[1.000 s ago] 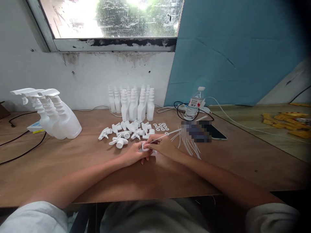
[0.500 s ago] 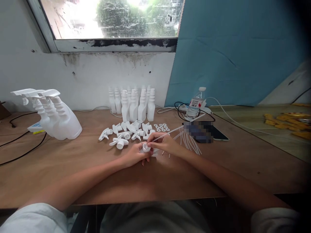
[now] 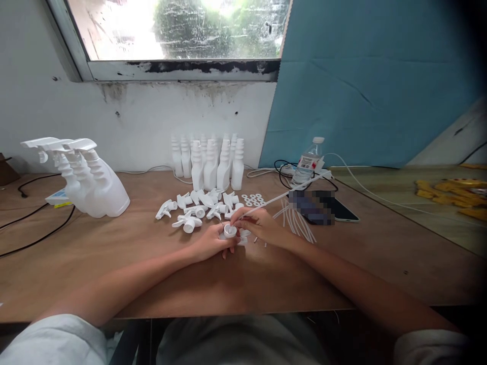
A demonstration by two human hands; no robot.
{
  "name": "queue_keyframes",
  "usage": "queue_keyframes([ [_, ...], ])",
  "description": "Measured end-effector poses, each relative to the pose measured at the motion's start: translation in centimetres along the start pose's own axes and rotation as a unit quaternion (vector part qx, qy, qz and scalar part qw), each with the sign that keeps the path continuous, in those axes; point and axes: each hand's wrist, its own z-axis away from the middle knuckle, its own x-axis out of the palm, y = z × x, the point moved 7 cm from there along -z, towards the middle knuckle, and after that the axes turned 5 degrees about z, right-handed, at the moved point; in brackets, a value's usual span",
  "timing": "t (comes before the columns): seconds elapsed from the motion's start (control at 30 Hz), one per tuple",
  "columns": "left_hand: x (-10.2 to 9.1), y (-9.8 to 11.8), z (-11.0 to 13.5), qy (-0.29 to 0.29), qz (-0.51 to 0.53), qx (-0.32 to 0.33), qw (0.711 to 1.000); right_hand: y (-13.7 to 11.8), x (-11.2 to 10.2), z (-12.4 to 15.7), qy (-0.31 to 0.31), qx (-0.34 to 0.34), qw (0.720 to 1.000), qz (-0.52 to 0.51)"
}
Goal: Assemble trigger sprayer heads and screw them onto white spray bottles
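Head view: a white spray head is over the desk, clamped in the left hand, mouth turned up, presumably to leave it accessible. The right hand pinches a long tube near its lower end, likely for finer control; fingers hide the tip. Loose spray heads, rings and spare tubes lie near, seemingly for easy reach; bottles stand behind.
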Motion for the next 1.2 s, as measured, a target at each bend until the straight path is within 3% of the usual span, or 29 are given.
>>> queue_keyframes([
  [0.23,0.1,0.1,0.1,0.003,-0.005,-0.007,1.0,-1.9,0.5,0.3,0.021,-0.137,0.985,0.105],
  [0.37,0.1,0.0,-0.2,0.003,0.0,-0.01,1.0,-1.8,0.7,0.0,0.039,-0.122,0.986,0.105],
  [0.77,0.0,-0.1,-0.2,0.008,-0.006,-0.007,1.0,-1.5,1.4,-0.9,0.013,-0.101,0.992,0.072],
  [1.0,-0.2,0.3,0.0,0.008,0.02,-0.013,1.0,-1.0,0.2,-0.7,0.029,-0.078,0.993,0.079],
  [1.13,-0.6,0.2,0.1,0.035,0.07,0.011,0.997,-2.4,-2.7,0.6,0.15,-0.111,0.961,0.206],
  [1.2,-0.9,0.4,0.3,0.062,0.058,0.025,0.996,-3.9,-2.8,1.7,0.154,-0.176,0.925,0.298],
])
